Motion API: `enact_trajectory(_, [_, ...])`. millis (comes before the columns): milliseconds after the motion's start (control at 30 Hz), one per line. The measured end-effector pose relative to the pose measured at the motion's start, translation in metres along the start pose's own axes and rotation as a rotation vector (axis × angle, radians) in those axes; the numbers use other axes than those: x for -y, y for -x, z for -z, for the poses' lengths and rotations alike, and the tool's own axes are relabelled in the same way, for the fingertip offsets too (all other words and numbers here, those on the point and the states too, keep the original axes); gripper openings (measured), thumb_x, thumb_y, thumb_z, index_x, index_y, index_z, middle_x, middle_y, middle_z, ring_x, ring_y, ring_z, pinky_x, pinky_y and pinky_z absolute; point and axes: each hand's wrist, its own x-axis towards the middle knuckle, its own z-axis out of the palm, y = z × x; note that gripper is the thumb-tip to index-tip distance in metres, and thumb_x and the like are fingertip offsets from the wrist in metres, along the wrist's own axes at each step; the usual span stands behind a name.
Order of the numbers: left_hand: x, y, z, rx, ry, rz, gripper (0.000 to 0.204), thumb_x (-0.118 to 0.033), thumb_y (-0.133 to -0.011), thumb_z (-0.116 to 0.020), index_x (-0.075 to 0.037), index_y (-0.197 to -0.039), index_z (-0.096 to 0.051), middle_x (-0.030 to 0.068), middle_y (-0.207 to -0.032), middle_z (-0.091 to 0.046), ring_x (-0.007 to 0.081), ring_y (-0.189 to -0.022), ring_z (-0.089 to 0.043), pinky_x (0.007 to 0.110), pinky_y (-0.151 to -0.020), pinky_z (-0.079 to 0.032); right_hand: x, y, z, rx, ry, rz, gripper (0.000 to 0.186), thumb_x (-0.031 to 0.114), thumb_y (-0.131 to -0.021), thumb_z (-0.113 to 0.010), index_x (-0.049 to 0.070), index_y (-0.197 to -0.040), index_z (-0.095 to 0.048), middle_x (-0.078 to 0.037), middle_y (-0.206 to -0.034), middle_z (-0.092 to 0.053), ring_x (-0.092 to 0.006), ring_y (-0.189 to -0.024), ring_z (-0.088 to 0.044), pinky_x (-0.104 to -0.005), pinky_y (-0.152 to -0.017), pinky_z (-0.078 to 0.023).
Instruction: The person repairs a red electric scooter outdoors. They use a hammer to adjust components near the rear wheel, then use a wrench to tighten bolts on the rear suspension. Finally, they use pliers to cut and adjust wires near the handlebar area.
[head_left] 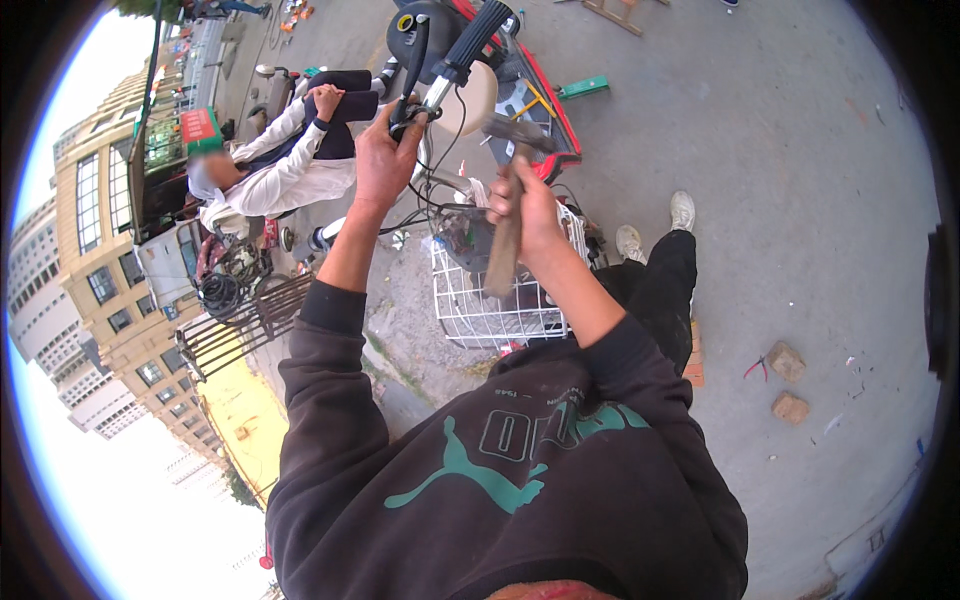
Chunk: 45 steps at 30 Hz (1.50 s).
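Observation:
My left hand (385,160) is closed on the handlebar's brake lever clamp (415,115), just below the black rubber grip (470,40); thin black cables hang from it. My right hand (525,210) holds a hammer (505,250) by its wooden handle, the dark metal head raised at the far end, right of the clamp. Beneath my right hand are a dark round housing (460,235) and a white wire basket (460,310) on the front of the bike.
A seated person (270,180) in a white top is at the left. A red-rimmed tray (560,150) with tools lies beyond the handlebar, beside a green box (582,87). Pliers (756,368) and two stone blocks (787,360) lie on the concrete at right. Carts and buildings stand far left.

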Motion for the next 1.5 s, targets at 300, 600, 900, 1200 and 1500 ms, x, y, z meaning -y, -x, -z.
enact_trajectory(300, [0.005, 0.002, -0.001, -0.07, 0.014, -0.072, 0.028, -0.019, -0.094, -0.073, -0.001, -0.116, -0.07, 0.0077, -0.077, -0.07, 0.0087, -0.067, -0.057, 0.028, -0.063, -0.049, -0.006, 0.007, -0.044, 0.001, -0.011, -0.02, 0.03, 0.041, -0.104, -0.055, 0.012, -0.1, -0.053, 0.002, -0.073, -0.053, -0.0121, -0.057, -0.05, -0.0308, -0.058, -0.044])
enact_trajectory(600, [-0.004, -0.006, -0.004, -0.056, -0.098, -0.064, 0.031, -0.017, -0.092, -0.074, -0.001, -0.118, -0.069, 0.0169, -0.093, -0.075, 0.0228, -0.083, -0.076, 0.032, -0.073, -0.055, -0.003, -0.026, -0.047, 0.151, -0.04, -0.119, 0.029, 0.039, -0.104, -0.054, 0.011, -0.098, -0.053, 0.003, -0.071, -0.051, -0.0103, -0.056, -0.049, -0.0277, -0.055, -0.043])
enact_trajectory(900, [-0.006, -0.001, 0.0, -0.062, -0.127, -0.151, 0.033, -0.021, -0.092, -0.076, 0.0, -0.116, -0.069, 0.0196, -0.097, -0.074, 0.0315, -0.088, -0.075, 0.036, -0.075, -0.056, -0.006, -0.01, -0.005, -0.105, -0.201, 0.007, 0.028, 0.043, -0.104, -0.052, 0.015, -0.097, -0.052, 0.002, -0.071, -0.052, -0.0115, -0.056, -0.052, -0.0303, -0.055, -0.044])
enact_trajectory(1200, [-0.002, -0.004, 0.002, -0.072, -0.143, -0.218, 0.032, -0.019, -0.09, -0.077, 0.0, -0.114, -0.069, 0.019, -0.094, -0.074, 0.0314, -0.085, -0.075, 0.034, -0.072, -0.056, -0.007, 0.028, -0.031, -0.126, -0.055, 0.017, 0.029, 0.044, -0.104, -0.054, 0.015, -0.098, -0.053, 0.004, -0.07, -0.048, -0.0103, -0.055, -0.047, -0.0285, -0.055, -0.04])
enact_trajectory(1500, [-0.001, -0.008, 0.02, 0.041, -0.101, -0.182, 0.031, -0.02, -0.091, -0.077, 0.0, -0.114, -0.07, 0.0159, -0.086, -0.075, 0.0217, -0.078, -0.076, 0.031, -0.07, -0.055, -0.016, 0.04, -0.037, -0.128, 0.116, 0.023, 0.031, 0.042, -0.103, -0.054, 0.012, -0.1, -0.048, 0.0, -0.07, -0.05, -0.0146, -0.05, -0.052, -0.0327, -0.046, -0.044])
